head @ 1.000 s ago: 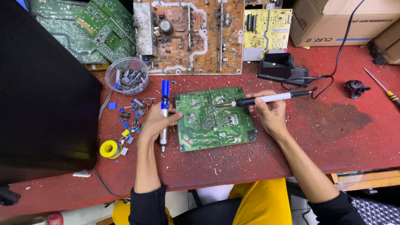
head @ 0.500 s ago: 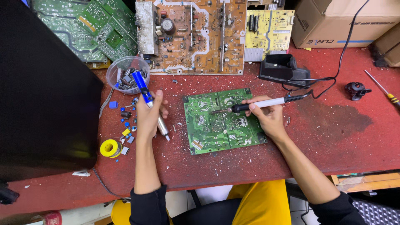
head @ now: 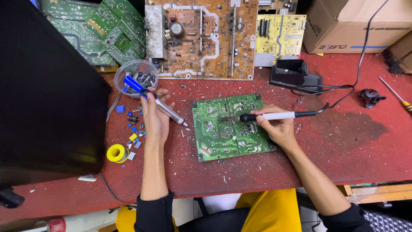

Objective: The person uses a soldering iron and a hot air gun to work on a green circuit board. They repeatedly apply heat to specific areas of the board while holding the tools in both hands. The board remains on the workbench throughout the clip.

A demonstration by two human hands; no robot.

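Note:
A green circuit board (head: pixel 231 126) lies flat on the red table (head: pixel 352 146) in front of me. My right hand (head: pixel 277 126) grips a soldering iron (head: pixel 266 116) with a white handle, its tip resting on the board's upper middle. My left hand (head: pixel 155 116) is to the left of the board and holds a desoldering pump (head: pixel 154 101) with a blue plunger end and a metal barrel. The pump is tilted, its nozzle pointing down-right toward the board's left edge without touching it.
A clear bowl of small parts (head: pixel 136 78) sits behind my left hand. Loose components (head: pixel 133 129) and a yellow solder spool (head: pixel 116 153) lie at left beside a large black panel (head: pixel 47 99). Other boards (head: pixel 201 38), a black iron stand (head: pixel 294 73) and cardboard boxes (head: pixel 356 23) line the back.
My left hand lifted the pump off the board and swung it left, away from the board, tilting it. The soldering iron stays on the board, shifted slightly.

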